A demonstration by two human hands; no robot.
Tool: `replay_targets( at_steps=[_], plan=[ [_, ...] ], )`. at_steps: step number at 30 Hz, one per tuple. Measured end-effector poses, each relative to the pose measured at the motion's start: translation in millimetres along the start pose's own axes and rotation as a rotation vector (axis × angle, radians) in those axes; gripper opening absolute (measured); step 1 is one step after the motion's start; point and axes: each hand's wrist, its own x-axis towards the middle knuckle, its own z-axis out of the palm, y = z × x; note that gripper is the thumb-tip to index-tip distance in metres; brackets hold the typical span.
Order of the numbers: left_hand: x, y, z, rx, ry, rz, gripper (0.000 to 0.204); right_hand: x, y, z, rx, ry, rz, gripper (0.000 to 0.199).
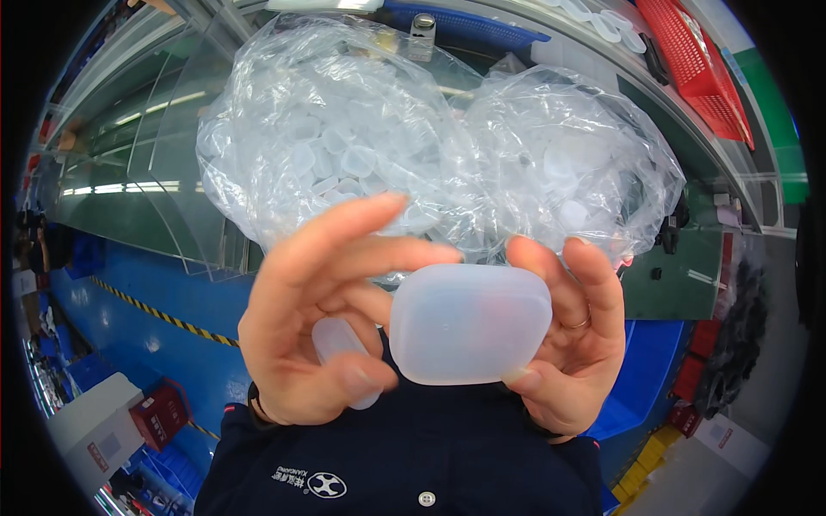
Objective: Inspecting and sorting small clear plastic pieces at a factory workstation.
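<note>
My right hand (572,335) grips a translucent white rounded plastic case (469,322) by its right side, held close in front of me. My left hand (323,314) is beside it, with its fingertips touching the case's left edge. In its palm, under the thumb, sits a small translucent plastic piece (337,342). Just behind both hands lies a large clear plastic bag (413,138) filled with several similar small translucent pieces.
A red mesh basket (705,64) stands at the upper right on a grey curved surface. Clear acrylic panels (146,163) run along the left. Blue bins (645,370) sit at the lower right, and red and white boxes at the lower left.
</note>
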Motion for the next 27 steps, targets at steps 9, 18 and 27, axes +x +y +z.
replay_targets(
  at_steps=[9,18,27],
  plan=[
    [4.2,-6.6,-5.9,0.1,-0.077,0.134,0.042,0.6,1.3,0.8,-0.141,-0.053,0.002,0.076],
    [26.1,-17.4,-1.1,-0.01,0.29,-0.064,0.034,5.9,-4.7,5.5,-0.326,0.308,0.426,0.027],
    [21.0,-10.0,1.0,0.133,0.049,-0.017,0.051,13.2,7.1,6.2,-0.679,0.234,0.206,0.015]
  ],
)
